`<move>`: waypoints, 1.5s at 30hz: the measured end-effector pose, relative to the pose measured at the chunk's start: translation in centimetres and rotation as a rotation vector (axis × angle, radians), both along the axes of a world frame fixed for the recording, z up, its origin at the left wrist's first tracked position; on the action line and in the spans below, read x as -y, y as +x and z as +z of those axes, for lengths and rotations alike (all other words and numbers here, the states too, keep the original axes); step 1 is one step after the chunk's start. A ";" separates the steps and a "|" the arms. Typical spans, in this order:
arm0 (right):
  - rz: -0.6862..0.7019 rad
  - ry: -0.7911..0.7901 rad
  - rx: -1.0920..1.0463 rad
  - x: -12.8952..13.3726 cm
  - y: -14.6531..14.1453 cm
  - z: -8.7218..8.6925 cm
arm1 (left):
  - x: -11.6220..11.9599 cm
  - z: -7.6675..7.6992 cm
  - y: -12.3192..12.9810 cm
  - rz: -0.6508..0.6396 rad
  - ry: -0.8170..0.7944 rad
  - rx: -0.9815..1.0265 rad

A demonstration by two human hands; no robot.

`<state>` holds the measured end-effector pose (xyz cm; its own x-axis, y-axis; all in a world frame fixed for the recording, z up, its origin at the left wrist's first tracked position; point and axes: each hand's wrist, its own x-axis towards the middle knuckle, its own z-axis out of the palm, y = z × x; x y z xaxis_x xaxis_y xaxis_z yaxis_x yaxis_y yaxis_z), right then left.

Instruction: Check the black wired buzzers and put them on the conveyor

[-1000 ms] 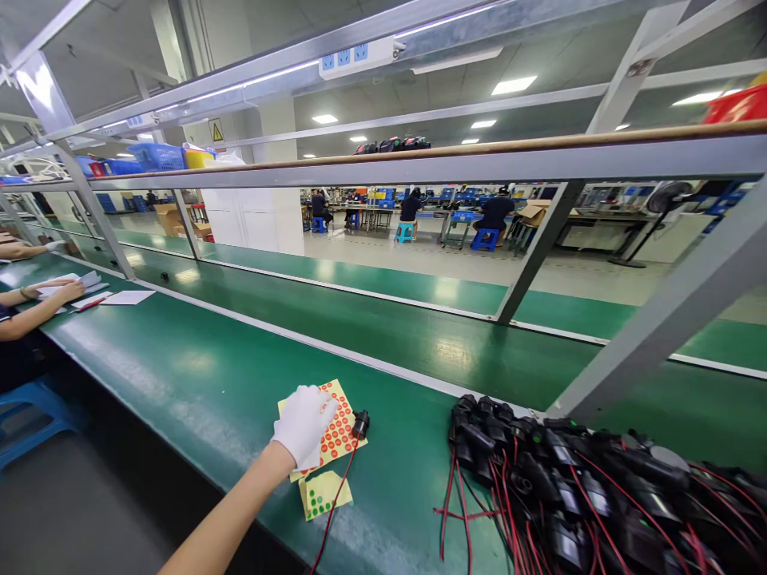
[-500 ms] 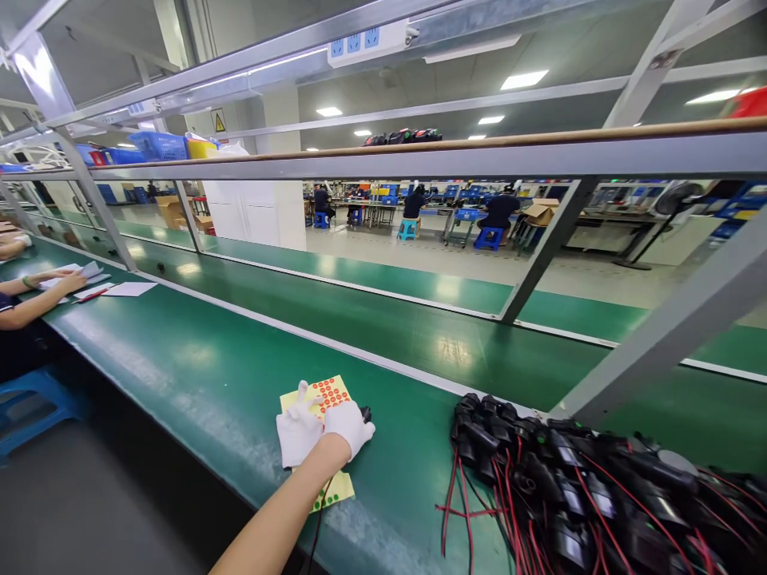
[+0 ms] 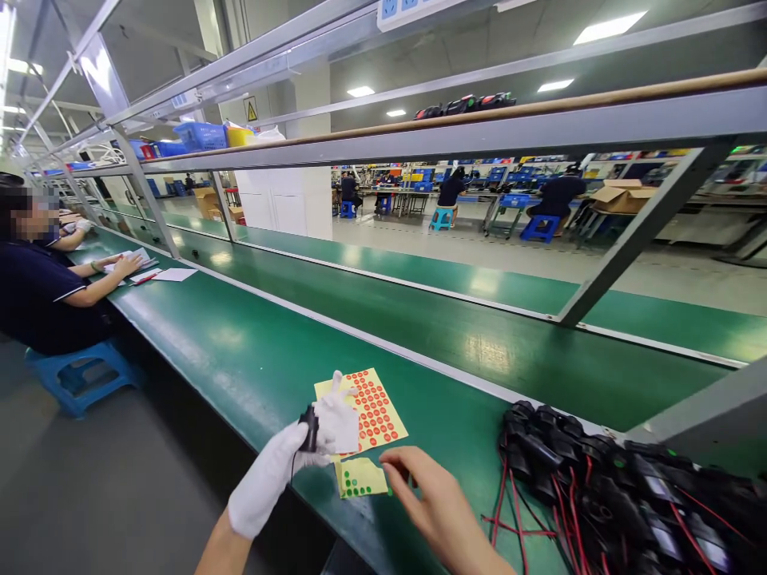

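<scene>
My left hand (image 3: 269,471), in a white glove, is closed around a small black cylindrical part (image 3: 309,429) with a thin dark wire hanging from it. Bare and curled, my right hand (image 3: 435,495) pinches at the right edge of a small yellow sheet of green round stickers (image 3: 365,473); the exact contact is partly hidden. Behind it lies a larger yellow sheet of red round stickers (image 3: 380,407). An empty white glove (image 3: 339,423) rests on that larger sheet, just beyond the black part.
On the right of the green bench (image 3: 252,343) lies a heap of black parts with red and black wires (image 3: 575,471). A metal post (image 3: 641,239) rises behind the bench. Far left, a seated co-worker (image 3: 48,279) handles papers (image 3: 137,263); a blue stool (image 3: 84,371) stands there.
My left hand has moved left and nearer with the black part, off the red sticker sheet. My right hand has come into view at the green stickers. The view has turned left.
</scene>
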<state>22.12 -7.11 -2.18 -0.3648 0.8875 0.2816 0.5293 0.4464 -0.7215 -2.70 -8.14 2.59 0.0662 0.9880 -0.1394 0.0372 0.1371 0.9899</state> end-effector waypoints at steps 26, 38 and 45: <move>0.105 -0.100 0.051 -0.6 -3.7 -5.8 | 1.5 -9.1 4.1 0.227 -0.452 0.824; -0.022 -0.111 0.043 -0.7 -3.7 -7.0 | 0.8 -10.1 4.4 0.252 -0.445 0.739; 0.003 -0.211 -0.021 -1.0 -3.4 -5.8 | 0.9 -9.8 3.5 0.270 -0.393 0.676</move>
<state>18.74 -6.16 -7.99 -0.3634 0.9266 0.0970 0.5117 0.2855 -0.8103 0.80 -8.99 -7.19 0.0274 0.8695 -0.4931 -0.6329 0.3970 0.6647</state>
